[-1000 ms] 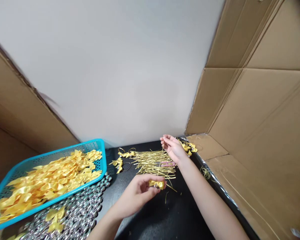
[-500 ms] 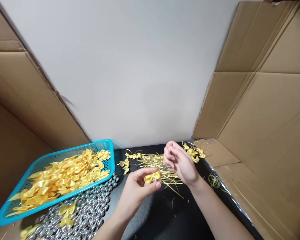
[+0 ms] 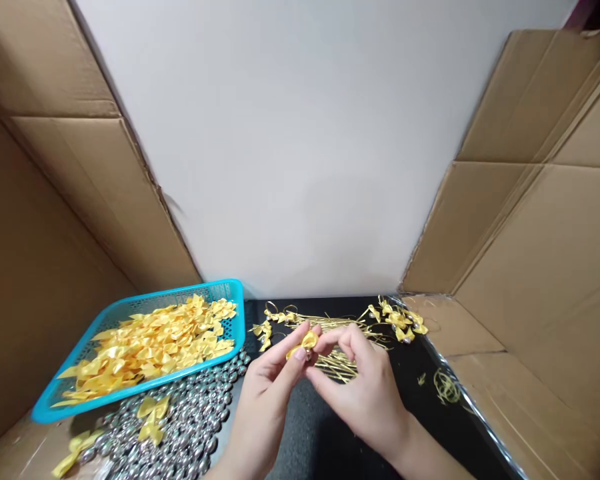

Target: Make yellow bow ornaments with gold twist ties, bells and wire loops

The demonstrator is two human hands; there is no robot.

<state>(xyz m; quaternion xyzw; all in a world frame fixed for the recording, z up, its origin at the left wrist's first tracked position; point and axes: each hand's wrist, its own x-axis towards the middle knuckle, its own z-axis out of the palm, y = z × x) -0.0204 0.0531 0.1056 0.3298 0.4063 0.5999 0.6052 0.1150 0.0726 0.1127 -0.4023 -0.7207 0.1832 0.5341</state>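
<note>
My left hand (image 3: 265, 400) pinches a yellow ribbon bow (image 3: 307, 340) between thumb and fingers. A small shiny silver ball (image 3: 309, 355) sits at the bow's middle. From the right, the thumb and index finger of my right hand (image 3: 367, 387) close in on the bow's edge beside the ball; whether a cord lies between them is too small to see. Below and behind the hands lies a bundle of gold cords (image 3: 337, 365). Several bows with silver balls and cord loops (image 3: 403, 320) lie to the right, and more bows (image 3: 265, 333) lie to the left.
A turquoise basket (image 3: 240, 320) heaped with yellow bows (image 3: 155, 347) stands at the left. Many silver balls (image 3: 190, 407) are spread before it, with loose bows (image 3: 153, 420) on top. Tangled cord (image 3: 447, 387) lies right. Cardboard walls (image 3: 530, 220) flank the black work surface (image 3: 310, 433).
My right hand has come down and left to the bow, which my left hand has tilted and raised slightly. The whole view has shifted a little.
</note>
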